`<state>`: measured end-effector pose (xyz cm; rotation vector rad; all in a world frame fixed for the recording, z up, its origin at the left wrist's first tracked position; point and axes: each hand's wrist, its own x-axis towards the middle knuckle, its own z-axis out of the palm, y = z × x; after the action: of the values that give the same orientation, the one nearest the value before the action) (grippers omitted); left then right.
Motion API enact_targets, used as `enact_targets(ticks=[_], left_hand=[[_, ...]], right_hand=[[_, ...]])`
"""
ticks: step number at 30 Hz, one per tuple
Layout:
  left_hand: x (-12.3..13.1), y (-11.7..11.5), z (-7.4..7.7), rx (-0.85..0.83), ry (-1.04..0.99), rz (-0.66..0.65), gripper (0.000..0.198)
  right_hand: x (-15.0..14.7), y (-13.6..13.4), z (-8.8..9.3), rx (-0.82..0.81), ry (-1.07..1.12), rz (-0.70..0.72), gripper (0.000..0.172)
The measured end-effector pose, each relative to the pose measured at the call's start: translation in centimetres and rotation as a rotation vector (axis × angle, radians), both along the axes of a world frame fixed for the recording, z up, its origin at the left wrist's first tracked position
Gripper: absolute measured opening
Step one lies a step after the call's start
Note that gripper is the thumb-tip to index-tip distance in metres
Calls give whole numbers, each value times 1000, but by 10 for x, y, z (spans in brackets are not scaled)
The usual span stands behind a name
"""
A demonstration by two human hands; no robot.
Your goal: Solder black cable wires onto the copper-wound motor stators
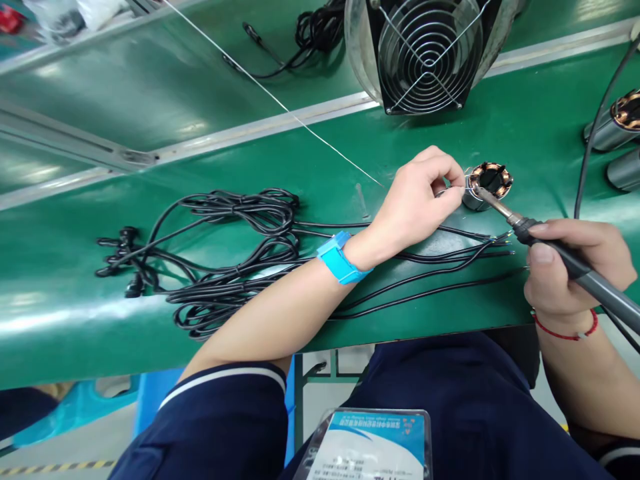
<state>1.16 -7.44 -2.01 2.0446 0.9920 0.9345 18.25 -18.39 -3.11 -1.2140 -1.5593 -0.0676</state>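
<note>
My right hand (pixel 575 263) is closed round a soldering iron (pixel 575 260), its metal tip angled down-left onto the near rim of a motor stator (pixel 489 183). The stator stands upright on the green bench and shows copper windings and black slots. My left hand (pixel 425 190) is just left of the stator, thumb and forefinger pinched on a thin strand of solder wire at the rim. A long pale length of this solder wire (pixel 300 123) runs from the upper left down to behind that hand. Where the tip meets the winding is too small to make out.
Bundled black cables (pixel 235 267) lie on the bench (pixel 320 177) under my left forearm, their stripped ends near the iron. A fan with a wire guard (pixel 427 63) stands behind. More stators (pixel 613 120) and the iron's cord (pixel 587 147) are at the right.
</note>
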Motion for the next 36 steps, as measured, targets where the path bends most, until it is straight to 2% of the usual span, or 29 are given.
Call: enact_targets(ticks=[12, 17, 24, 30, 33, 36], left_hand=[[-1, 0, 0, -9, -12, -5, 12], [-1, 0, 1, -3, 0, -5, 12], [0, 0, 2, -11, 9, -3, 12], [0, 0, 2, -6, 24, -7, 12], [-1, 0, 1, -14, 20, -9, 12], [-1, -1, 1, -23, 24, -15, 11]], right_hand=[[3, 5, -7, 64, 53, -18, 16], [3, 2, -6, 49, 193, -23, 18], [-1, 6, 1, -249, 71, -8, 13], [-1, 7, 1, -336, 53, 27, 11], [0, 5, -2, -287, 67, 22, 12], [1, 3, -5, -66, 194, -12, 16]])
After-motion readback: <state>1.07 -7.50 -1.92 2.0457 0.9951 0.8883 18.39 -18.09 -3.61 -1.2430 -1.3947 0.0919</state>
